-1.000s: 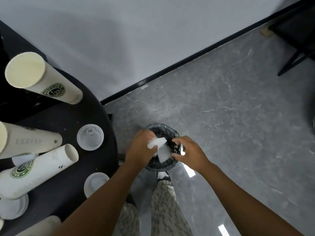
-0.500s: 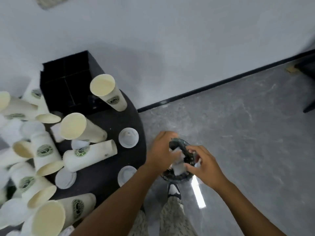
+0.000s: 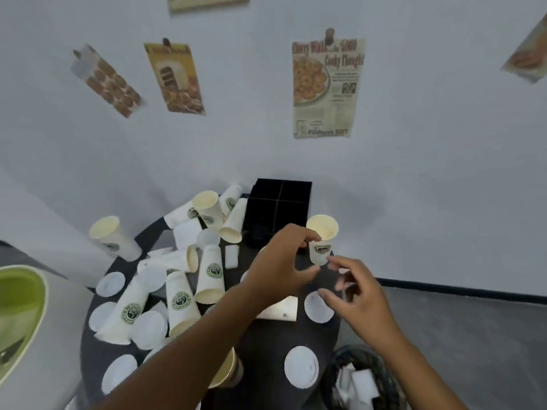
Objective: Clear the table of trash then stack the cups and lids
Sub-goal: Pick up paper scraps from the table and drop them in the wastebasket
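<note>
Several white paper cups with green logos lie tipped or stand on the round black table (image 3: 266, 344), with flat white lids (image 3: 301, 366) scattered among them. One cup (image 3: 322, 241) stands upright at the table's far right. My left hand (image 3: 281, 261) hovers just left of it, fingers curved, fingertips at its side and nothing held. My right hand (image 3: 355, 291) is in the air to the cup's lower right, fingers loosely curled and empty. A scrap of paper (image 3: 281, 310) lies partly under my left wrist. A small white napkin (image 3: 231, 255) lies mid-table.
A black divided organizer box (image 3: 281, 208) stands at the table's back by the wall. The dark trash bin (image 3: 361, 377) with white paper in it sits on the floor at the lower right. A green and white seat (image 3: 20, 306) is at the left. Posters hang on the wall.
Both hands left the trash bin, where they dropped the white paper, and rose to the table. The view swung up from the floor to the table and wall.
</note>
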{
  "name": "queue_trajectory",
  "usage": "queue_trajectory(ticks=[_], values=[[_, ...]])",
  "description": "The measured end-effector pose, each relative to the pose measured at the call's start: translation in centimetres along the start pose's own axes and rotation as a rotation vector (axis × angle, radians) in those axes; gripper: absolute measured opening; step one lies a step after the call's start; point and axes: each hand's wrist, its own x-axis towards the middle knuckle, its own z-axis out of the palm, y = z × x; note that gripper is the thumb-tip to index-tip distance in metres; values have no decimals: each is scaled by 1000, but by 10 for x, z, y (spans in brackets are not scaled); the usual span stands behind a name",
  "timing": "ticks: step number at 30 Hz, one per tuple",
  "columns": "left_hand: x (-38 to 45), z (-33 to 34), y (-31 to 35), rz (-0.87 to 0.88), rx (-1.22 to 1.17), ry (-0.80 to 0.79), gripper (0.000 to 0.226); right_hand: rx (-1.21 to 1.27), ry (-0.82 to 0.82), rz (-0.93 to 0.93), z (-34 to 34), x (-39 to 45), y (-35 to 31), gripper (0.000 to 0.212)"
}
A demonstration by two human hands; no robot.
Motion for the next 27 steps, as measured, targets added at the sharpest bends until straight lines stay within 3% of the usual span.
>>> queue_trajectory(ticks=[7, 12, 19, 27], values=[[-38, -113, -73, -209, 16, 206, 52, 8, -141, -89, 70, 67, -49, 62], [-83, -157, -142, -344, 35, 307, 54, -31, -271, -83, 144, 100, -62, 65], [-123, -161, -239, -486, -45, 269, 60, -163, -342, 73, 236, 146, -40, 63], [-127, -136, -315, -571, -265, 272, 58, -344, -256, 241, 305, 175, 15, 54]])
